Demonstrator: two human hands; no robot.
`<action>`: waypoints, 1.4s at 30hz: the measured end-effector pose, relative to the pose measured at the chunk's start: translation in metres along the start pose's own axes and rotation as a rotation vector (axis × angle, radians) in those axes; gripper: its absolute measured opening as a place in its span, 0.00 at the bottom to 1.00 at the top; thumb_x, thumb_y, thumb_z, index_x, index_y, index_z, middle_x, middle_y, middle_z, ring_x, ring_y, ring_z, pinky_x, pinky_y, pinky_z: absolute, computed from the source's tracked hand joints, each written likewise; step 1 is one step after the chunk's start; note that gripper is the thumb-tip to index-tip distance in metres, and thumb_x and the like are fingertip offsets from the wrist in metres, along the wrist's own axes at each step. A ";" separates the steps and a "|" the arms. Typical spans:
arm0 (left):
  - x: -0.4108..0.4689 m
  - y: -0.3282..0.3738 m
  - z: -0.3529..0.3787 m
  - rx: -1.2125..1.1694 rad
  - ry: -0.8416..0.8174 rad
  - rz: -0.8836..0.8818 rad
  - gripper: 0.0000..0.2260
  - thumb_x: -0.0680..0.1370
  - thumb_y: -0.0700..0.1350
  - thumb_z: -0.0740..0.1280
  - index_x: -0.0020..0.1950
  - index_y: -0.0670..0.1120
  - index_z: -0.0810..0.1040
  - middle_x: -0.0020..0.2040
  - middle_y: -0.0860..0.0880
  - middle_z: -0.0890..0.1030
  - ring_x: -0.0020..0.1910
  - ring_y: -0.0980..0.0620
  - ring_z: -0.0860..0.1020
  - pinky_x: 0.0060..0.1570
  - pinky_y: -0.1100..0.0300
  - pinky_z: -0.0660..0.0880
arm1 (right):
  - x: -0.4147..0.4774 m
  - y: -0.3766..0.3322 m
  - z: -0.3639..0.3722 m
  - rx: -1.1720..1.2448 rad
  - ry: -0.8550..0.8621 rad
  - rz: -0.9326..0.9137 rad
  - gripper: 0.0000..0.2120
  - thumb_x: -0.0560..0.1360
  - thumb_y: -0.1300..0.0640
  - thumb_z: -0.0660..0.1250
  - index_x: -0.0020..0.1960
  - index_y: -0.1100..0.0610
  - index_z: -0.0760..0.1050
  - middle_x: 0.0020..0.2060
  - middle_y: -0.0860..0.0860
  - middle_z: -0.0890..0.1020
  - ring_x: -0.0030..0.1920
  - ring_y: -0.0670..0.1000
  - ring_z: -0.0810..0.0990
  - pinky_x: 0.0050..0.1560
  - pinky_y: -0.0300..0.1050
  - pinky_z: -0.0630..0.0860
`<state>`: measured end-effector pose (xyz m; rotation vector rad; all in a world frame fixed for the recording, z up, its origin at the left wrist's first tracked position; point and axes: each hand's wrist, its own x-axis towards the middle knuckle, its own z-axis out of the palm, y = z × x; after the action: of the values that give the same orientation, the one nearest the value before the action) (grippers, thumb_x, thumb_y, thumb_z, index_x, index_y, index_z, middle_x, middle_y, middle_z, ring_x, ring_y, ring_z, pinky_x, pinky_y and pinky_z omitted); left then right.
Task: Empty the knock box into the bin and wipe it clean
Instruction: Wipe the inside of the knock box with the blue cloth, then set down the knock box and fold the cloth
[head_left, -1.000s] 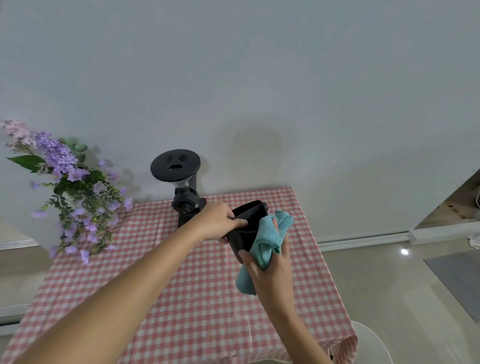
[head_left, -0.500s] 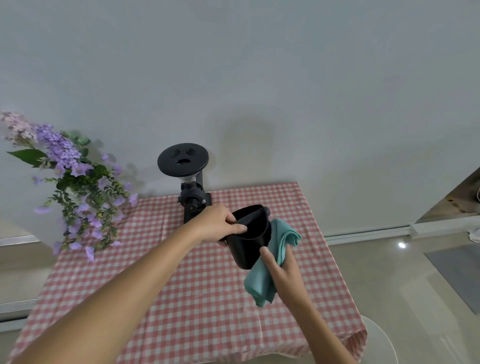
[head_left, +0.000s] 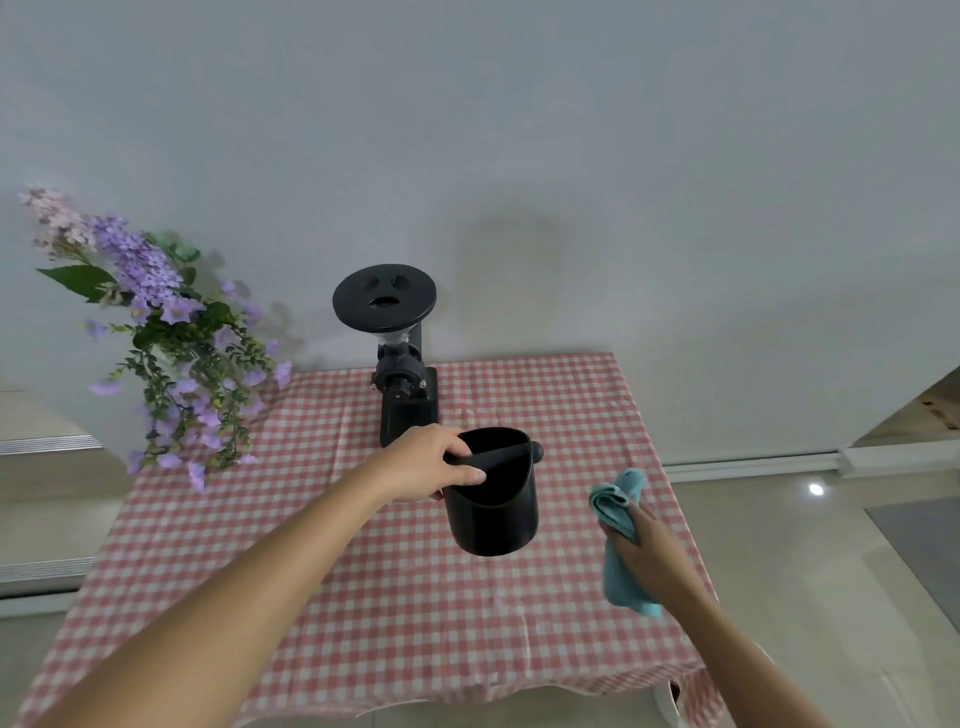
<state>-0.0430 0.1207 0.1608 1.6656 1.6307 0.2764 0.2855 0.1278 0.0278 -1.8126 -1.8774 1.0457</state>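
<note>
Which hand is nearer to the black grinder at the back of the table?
Left. The left hand grips the knock box just in front of the grinder; the right hand, holding the blue cloth, is farther right, past the knock box.

Upright knock box (head_left: 493, 514) — teal cloth (head_left: 617, 505) nearby

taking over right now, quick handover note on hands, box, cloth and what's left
Left hand: grips the knock box at rim and bar, upright over the checked table; resting or lifted, cannot tell.
Right hand: holds the teal cloth, apart from the box, to its right.
Done: no grounds show inside, though it is dark. No bin in view.
Left: check the inside, wipe more if needed, set box and cloth down.
</note>
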 end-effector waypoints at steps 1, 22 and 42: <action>-0.001 -0.002 0.002 0.006 0.007 -0.011 0.13 0.78 0.53 0.73 0.54 0.45 0.87 0.67 0.48 0.79 0.50 0.46 0.85 0.47 0.49 0.84 | 0.003 0.012 -0.004 -0.118 0.007 -0.041 0.21 0.81 0.51 0.65 0.74 0.47 0.70 0.66 0.44 0.76 0.59 0.55 0.81 0.52 0.50 0.76; -0.030 -0.041 0.065 0.112 0.099 -0.104 0.13 0.79 0.54 0.71 0.61 0.52 0.84 0.80 0.56 0.64 0.73 0.51 0.71 0.64 0.59 0.67 | -0.008 0.107 0.074 -0.850 -0.391 -0.161 0.35 0.83 0.49 0.55 0.82 0.46 0.37 0.81 0.59 0.39 0.80 0.64 0.40 0.79 0.65 0.47; 0.036 -0.097 0.137 0.059 0.193 -0.152 0.16 0.80 0.51 0.70 0.66 0.49 0.81 0.82 0.49 0.62 0.72 0.46 0.73 0.67 0.53 0.72 | -0.065 0.086 0.093 -0.677 -0.450 -0.308 0.41 0.80 0.38 0.52 0.77 0.46 0.25 0.78 0.43 0.31 0.79 0.54 0.31 0.78 0.57 0.34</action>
<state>-0.0232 0.0917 -0.0071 1.5885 1.9155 0.3238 0.2928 0.0337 -0.0784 -1.5736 -2.9512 0.8019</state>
